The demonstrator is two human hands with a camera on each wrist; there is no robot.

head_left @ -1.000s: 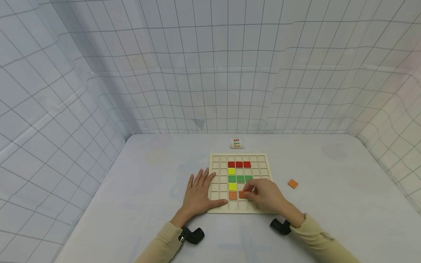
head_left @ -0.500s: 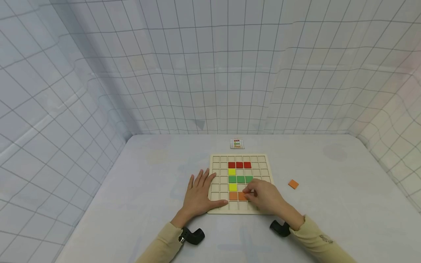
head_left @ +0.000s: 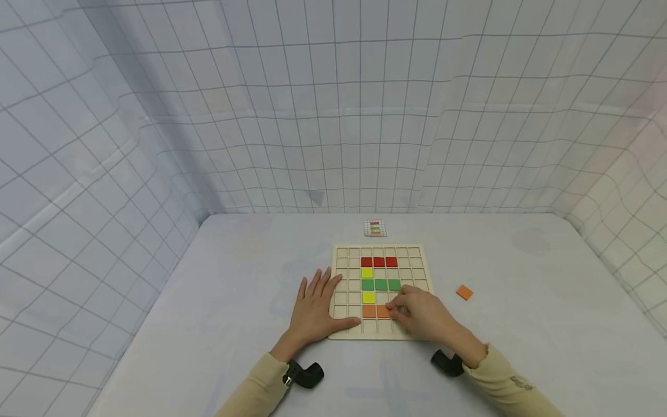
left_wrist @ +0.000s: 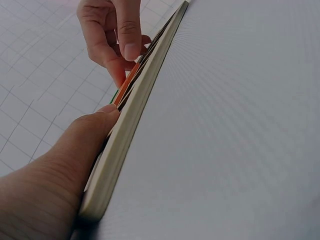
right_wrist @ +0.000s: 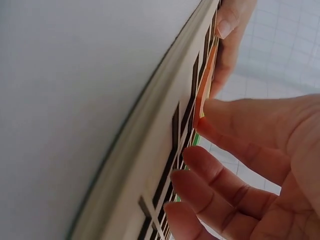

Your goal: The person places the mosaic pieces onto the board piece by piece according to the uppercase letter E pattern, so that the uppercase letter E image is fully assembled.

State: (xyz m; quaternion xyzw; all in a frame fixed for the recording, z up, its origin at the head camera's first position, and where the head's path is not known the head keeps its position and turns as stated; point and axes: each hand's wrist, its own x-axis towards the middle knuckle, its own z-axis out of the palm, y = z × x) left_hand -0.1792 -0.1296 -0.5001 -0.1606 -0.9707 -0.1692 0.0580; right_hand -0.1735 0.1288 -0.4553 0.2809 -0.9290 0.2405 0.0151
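A wooden grid board [head_left: 380,247] lies on the table with red [head_left: 378,262], yellow [head_left: 367,272] and green [head_left: 381,284] tiles in its cells. Two orange tiles sit in a lower row. My right hand [head_left: 419,313] pinches the right-hand orange tile [head_left: 383,311] at its edge with thumb and fingertips. In the right wrist view this orange tile [right_wrist: 206,85] stands slightly tilted out of the board [right_wrist: 165,145]. My left hand [head_left: 312,310] lies flat on the table, fingers straight, its thumb [left_wrist: 95,125] pressing the board's near left edge [left_wrist: 135,130].
One loose orange tile [head_left: 464,292] lies on the table to the right of the board. A small pattern card [head_left: 375,227] sits behind the board. White gridded cloth walls enclose the table on three sides.
My right hand has sunk a little lower and closer over the orange tile, which sits nearer its cell beside the first orange tile. The left hand has not moved.
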